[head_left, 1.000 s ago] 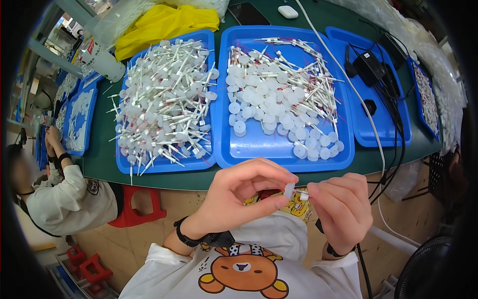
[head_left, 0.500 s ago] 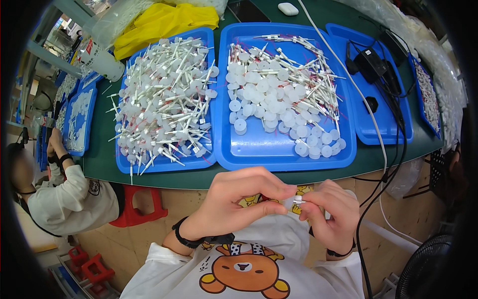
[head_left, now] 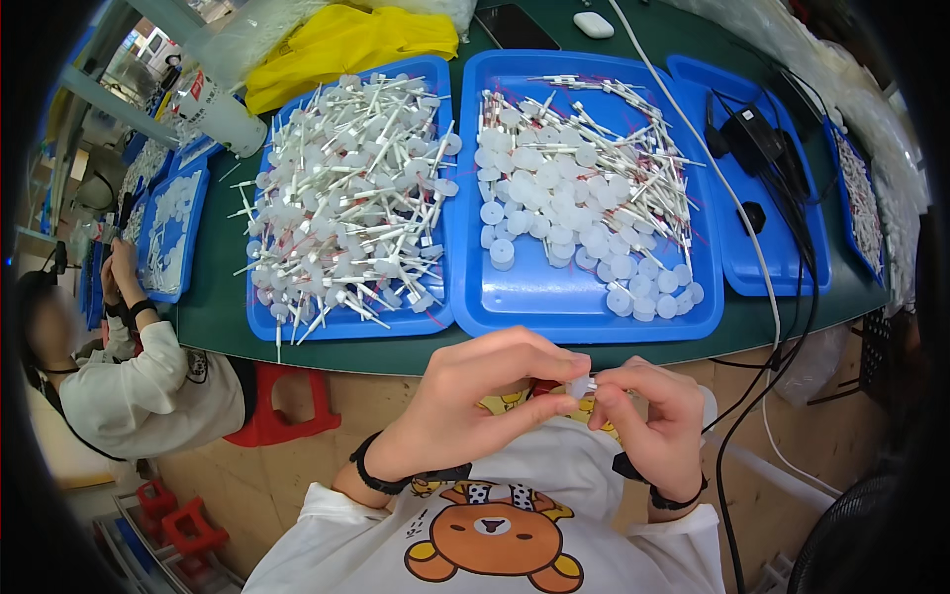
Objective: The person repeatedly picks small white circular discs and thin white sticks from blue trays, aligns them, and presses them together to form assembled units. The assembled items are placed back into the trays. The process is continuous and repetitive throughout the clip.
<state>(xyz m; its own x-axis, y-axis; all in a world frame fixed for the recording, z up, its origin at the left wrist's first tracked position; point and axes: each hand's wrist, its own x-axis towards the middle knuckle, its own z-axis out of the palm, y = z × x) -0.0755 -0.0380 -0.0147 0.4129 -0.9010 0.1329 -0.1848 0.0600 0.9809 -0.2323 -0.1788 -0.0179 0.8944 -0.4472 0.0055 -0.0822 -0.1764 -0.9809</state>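
Note:
My left hand [head_left: 482, 398] pinches a translucent white plastic disc [head_left: 578, 387] between thumb and fingertips, above my lap in front of the table edge. Close against it, my right hand [head_left: 655, 414] grips a thin white stick-like part [head_left: 593, 386] whose end meets the disc. My fingers cover most of both pieces. Beyond my hands, a blue tray [head_left: 534, 302] holds loose discs [head_left: 564, 188] and a pile of thin white sticks [head_left: 648, 183] with red wires. To its left, another blue tray [head_left: 259, 322] is heaped with sticks that have discs on them [head_left: 346, 198].
On the right lies a blue tray [head_left: 747, 272] with a black power adapter [head_left: 752, 137] and cables. A white cable [head_left: 717, 168] crosses the trays. A yellow bag [head_left: 346, 49], a phone [head_left: 517, 27] and a plastic cup [head_left: 223, 114] stand behind. Far left, a person [head_left: 139, 381] works.
My hands have drawn slightly closer together, and less of the white part shows between disc and right fingers. The whole view has shifted a little, with the trays now further right.

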